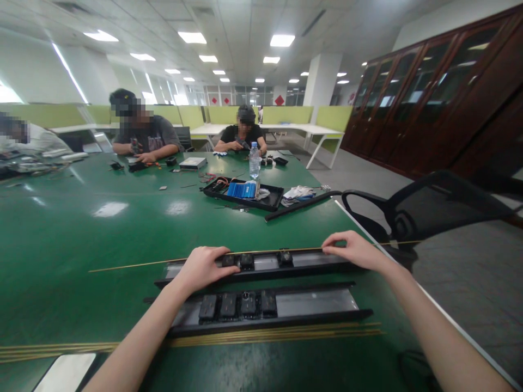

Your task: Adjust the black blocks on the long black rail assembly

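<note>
A long thin brass-coloured rod (143,265) runs along the far edge of a black channel with a pale floor (310,260). My left hand (204,267) bends over the channel's left part, fingertips at the rod and thumb reaching inside near a small black block (247,261). Farther right, another black block (285,258) sits in the same channel. My right hand (349,247) pinches the rod near the channel's right end, and the rod continues past it. Closer to me lies a second black channel (314,302) holding several black blocks (229,306) in a row.
Several more rods (265,336) lie along the near side by a phone-like white object (65,373). Beyond the channels are a black tray (265,202), a black strip (302,206), gloves (300,194) and a water bottle (254,160). A chair (433,204) stands right; people work across the table.
</note>
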Demonstrator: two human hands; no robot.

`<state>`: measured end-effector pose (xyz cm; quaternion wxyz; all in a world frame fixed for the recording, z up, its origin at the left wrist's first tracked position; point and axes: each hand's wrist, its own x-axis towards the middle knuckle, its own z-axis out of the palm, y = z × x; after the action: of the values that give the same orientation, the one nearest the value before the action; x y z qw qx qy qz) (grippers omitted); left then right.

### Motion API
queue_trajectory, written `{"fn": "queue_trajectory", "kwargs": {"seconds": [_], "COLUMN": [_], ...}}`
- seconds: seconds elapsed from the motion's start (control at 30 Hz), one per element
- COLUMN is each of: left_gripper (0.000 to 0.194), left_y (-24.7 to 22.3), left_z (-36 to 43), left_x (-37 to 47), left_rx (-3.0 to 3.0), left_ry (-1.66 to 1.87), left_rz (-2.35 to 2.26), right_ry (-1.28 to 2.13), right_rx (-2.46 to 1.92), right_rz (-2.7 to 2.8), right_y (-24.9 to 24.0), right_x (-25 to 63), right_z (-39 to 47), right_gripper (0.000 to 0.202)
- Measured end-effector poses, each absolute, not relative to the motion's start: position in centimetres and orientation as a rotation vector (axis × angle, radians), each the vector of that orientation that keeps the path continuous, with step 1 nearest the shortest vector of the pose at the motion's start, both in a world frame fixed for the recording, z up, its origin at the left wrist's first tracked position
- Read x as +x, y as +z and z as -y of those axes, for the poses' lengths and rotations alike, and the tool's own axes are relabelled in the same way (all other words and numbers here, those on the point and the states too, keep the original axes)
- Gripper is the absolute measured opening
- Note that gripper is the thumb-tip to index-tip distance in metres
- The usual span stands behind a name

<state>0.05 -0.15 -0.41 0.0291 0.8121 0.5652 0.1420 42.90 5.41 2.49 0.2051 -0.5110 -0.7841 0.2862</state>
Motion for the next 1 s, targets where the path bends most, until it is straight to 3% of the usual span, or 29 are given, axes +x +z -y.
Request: {"fn": "queue_trajectory", "kwargs": {"seconds": [0.57,1.0], "left_gripper": [0.046,0.049], "left_y": [-0.3,-0.5], "left_z": [0.3,0.1], "left_x": [0.1,-0.1], "left_rx": [2.490,2.510], "left_ry": [0.454,0.439], "left_rz": [-1.733,-1.713], "right_ry": [0.810,0.793], "right_rx": [-1.444,-1.519], "right_rz": [2.200,2.187], "right_y": [2.7,2.8], "right_x": [44.5,45.3], "right_z": [-5.7,-5.8], "right_gripper": [0.029,0.036]}}
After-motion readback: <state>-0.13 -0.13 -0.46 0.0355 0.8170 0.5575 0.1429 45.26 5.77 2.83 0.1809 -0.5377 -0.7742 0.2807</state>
